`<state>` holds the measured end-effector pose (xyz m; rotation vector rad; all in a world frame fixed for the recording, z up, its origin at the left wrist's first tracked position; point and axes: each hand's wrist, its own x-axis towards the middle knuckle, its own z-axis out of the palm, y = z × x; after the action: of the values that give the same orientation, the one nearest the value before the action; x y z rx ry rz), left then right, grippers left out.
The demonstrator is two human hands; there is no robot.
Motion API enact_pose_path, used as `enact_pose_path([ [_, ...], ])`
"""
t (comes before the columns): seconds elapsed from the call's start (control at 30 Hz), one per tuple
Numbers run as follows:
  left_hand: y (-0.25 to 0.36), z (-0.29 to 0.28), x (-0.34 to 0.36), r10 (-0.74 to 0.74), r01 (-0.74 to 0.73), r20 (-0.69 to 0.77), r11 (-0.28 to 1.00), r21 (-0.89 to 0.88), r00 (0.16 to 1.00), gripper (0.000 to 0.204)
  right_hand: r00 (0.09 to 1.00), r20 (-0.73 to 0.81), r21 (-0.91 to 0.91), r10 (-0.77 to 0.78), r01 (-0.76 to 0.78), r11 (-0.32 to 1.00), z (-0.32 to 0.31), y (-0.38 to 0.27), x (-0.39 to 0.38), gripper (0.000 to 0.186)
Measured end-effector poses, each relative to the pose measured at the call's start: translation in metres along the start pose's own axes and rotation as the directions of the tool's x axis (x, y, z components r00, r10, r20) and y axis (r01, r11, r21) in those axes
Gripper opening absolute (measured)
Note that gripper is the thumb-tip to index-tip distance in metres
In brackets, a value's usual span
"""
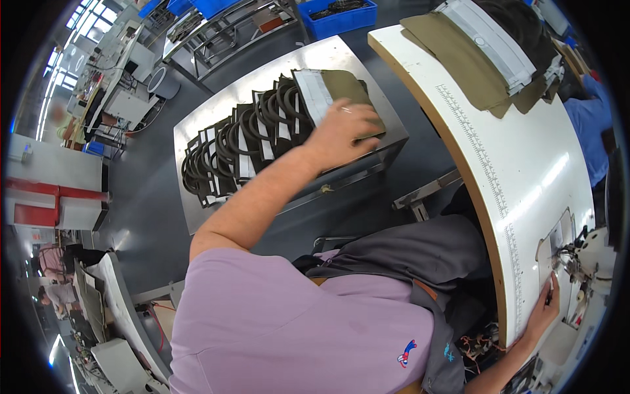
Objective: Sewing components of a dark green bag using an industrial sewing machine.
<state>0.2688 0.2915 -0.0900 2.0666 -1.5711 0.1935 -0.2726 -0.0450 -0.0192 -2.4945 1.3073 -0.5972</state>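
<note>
My left hand (344, 134) reaches over a low metal table, its fingers curled on an olive fabric panel (344, 85) with a pale grey strip. This panel lies at the right end of a row of dark fabric pieces with curved handles (246, 131), which overlap one another. At the lower right, my right hand (545, 307) is closed around a small dark object (550, 297), its kind unclear. That hand rests on the white sewing table beside the needle area of a sewing machine (577, 256).
More olive panels with a pale strip (485, 43) lie stacked at the far end of the white table (453, 98), which has a printed ruler scale. The metal table (190, 138) stands to the left. Beyond it are a blue bin (338, 23) and a metal-framed bench. A person in blue (587, 131) sits at right.
</note>
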Motion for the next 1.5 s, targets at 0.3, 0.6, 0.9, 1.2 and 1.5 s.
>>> enact_pose_path([
  [0.3,0.101,0.005,0.068,0.385,-0.443,-0.275,0.874,-0.198,0.881,0.012,0.97,-0.028,-0.069,0.243,-0.245,0.967,-0.018,-0.026,-0.011,0.032],
  [0.6,0.082,0.026,0.236,0.258,-0.317,-0.287,0.931,-0.182,0.923,0.029,0.96,-0.139,0.012,0.245,-0.246,0.969,-0.013,-0.028,-0.022,0.034],
  [0.9,0.124,0.075,0.329,0.182,-0.063,-0.313,0.932,0.356,0.932,0.047,0.974,-0.171,0.055,0.146,-0.139,0.989,-0.009,-0.018,-0.021,0.033],
  [1.2,0.085,0.069,0.353,0.029,-0.022,-0.143,0.999,0.048,0.989,0.024,0.98,-0.135,0.009,0.149,-0.149,0.989,-0.014,-0.027,-0.017,0.048],
  [1.5,0.034,0.009,0.362,-0.393,0.148,0.058,0.203,-0.968,0.918,0.014,0.983,-0.155,0.047,0.102,-0.095,0.994,-0.011,-0.019,-0.02,0.04],
])
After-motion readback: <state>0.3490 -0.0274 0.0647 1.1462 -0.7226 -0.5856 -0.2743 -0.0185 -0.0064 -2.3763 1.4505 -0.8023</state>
